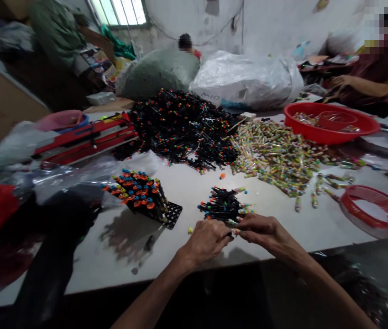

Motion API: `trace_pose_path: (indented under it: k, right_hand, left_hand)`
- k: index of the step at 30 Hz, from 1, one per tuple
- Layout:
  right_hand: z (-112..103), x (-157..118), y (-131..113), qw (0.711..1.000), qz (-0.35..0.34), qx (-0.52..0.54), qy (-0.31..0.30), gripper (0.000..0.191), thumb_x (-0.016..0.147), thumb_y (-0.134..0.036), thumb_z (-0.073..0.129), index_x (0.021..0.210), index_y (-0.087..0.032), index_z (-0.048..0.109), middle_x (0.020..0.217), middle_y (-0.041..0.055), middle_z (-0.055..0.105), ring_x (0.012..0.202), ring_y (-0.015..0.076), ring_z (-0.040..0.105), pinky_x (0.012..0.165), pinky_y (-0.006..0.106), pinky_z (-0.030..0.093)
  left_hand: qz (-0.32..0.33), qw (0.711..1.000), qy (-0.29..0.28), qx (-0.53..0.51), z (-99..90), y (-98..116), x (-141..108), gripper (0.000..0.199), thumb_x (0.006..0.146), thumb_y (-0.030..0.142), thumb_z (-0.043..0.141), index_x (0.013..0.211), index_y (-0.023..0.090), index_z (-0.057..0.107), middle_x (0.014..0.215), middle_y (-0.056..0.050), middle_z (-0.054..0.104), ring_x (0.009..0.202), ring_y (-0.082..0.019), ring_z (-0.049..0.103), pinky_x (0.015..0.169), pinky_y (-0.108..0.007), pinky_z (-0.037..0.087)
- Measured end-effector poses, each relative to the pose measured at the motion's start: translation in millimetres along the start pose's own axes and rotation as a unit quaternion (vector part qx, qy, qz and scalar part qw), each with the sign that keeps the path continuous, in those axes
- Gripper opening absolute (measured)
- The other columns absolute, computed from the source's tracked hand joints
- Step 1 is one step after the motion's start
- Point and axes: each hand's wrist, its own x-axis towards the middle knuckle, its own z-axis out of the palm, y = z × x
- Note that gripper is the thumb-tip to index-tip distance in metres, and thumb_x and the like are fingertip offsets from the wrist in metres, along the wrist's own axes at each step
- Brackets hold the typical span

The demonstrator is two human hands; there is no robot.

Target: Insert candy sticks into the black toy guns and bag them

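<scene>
My left hand and my right hand meet over the front part of the white table, fingertips almost touching. Both are closed in a pinch. Between the right fingertips shows the end of a small printed tube. Something dark is at the left fingertips, mostly hidden by the fingers. Just behind the hands lies a small heap of black sticks with coloured ends, a few tubes among them. To the left, a black perforated rack stands with several upright sticks topped in orange, blue and yellow.
Behind are a large pile of black sticks and a pile of printed tubes. A red basin and a red sieve stand at right. Full sacks line the back. Another person's hand is at far right.
</scene>
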Motion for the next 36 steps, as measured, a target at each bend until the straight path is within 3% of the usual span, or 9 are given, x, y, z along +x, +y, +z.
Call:
trace_pose_path:
  k: [4,9,16,23,26,28,32,36]
  right_hand:
    - [1.9,-1.3,-4.2,1.000,0.025,0.003,-0.006,0.029,0.079,-0.044,0.059,0.087,-0.020,0.073,0.069,0.0028,0.054,0.060,0.0118,0.050,0.052,0.024,0.042]
    - [6.8,-1.9,-2.4,1.000,0.015,-0.015,-0.014,0.028,0.078,-0.043,0.061,0.085,-0.020,0.073,0.072,0.0040,0.054,0.064,0.0127,0.050,0.052,0.023,0.043]
    - [10.9,-4.3,-2.2,0.999,0.038,0.035,0.002,0.029,0.080,-0.042,0.058,0.091,-0.019,0.071,0.068,0.0009,0.053,0.061,0.0111,0.050,0.056,0.023,0.042]
    - [10.6,-2.4,-8.2,0.998,0.027,0.011,-0.058,0.029,0.081,-0.044,0.056,0.087,-0.020,0.072,0.072,0.0025,0.059,0.062,0.0115,0.050,0.054,0.023,0.042]
    - [11.9,-2.7,-6.9,0.996,-0.001,-0.043,-0.074,0.027,0.084,-0.042,0.054,0.086,-0.022,0.072,0.057,-0.0014,0.054,0.056,0.0111,0.048,0.064,0.028,0.043]
    - [14.2,-3.8,-6.5,0.991,-0.032,-0.105,-0.072,0.027,0.086,-0.040,0.052,0.087,-0.022,0.072,0.060,-0.0001,0.056,0.061,0.0127,0.050,0.068,0.029,0.042]
    - [23.3,-10.0,-7.6,0.972,-0.046,-0.219,-0.074,0.029,0.089,-0.036,0.047,0.086,-0.020,0.071,0.072,0.0041,0.057,0.068,0.0147,0.051,0.061,0.026,0.037]
    - [37.8,-19.1,-8.4,0.956,-0.030,-0.265,-0.124,0.026,0.089,-0.033,0.047,0.086,-0.020,0.070,0.072,0.0035,0.057,0.063,0.0128,0.050,0.057,0.023,0.034]
  left_hand:
    - [0.016,1.000,-0.004,-0.003,-0.5,-0.9,-2.5,0.019,0.087,0.028,0.047,0.096,0.022,0.064,0.086,-0.001,0.067,0.080,-0.015,0.059,0.065,-0.024,0.039]
    - [0.003,0.998,0.016,-0.059,-1.2,-1.7,-8.6,0.021,0.088,0.027,0.046,0.085,0.019,0.065,0.079,-0.001,0.065,0.075,-0.013,0.058,0.066,-0.023,0.039]
    - [-0.015,0.995,-0.002,-0.097,-9.2,0.6,-9.9,0.019,0.086,0.025,0.049,0.092,0.021,0.066,0.080,-0.001,0.066,0.075,-0.013,0.058,0.067,-0.023,0.040]
    - [-0.001,0.998,-0.009,-0.059,-3.5,-1.2,-11.2,0.020,0.086,0.023,0.046,0.080,0.019,0.064,0.075,-0.001,0.064,0.071,-0.013,0.056,0.064,-0.023,0.038]
    - [0.006,0.999,-0.028,-0.028,-1.8,-2.5,-11.3,0.020,0.086,0.022,0.047,0.078,0.018,0.064,0.076,-0.002,0.065,0.073,-0.015,0.058,0.063,-0.024,0.037]
    - [0.010,0.999,-0.042,-0.019,0.4,-3.4,-11.8,0.020,0.087,0.023,0.046,0.079,0.017,0.064,0.078,-0.003,0.066,0.076,-0.016,0.059,0.064,-0.024,0.037]
    - [0.012,0.998,-0.057,0.019,8.3,-4.4,-20.9,0.022,0.089,0.025,0.044,0.082,0.017,0.063,0.080,-0.004,0.066,0.078,-0.017,0.060,0.065,-0.026,0.038]
    - [0.039,0.996,-0.061,0.058,11.9,-3.4,-43.1,0.021,0.090,0.022,0.040,0.084,0.017,0.059,0.082,-0.004,0.063,0.080,-0.017,0.058,0.068,-0.027,0.039]
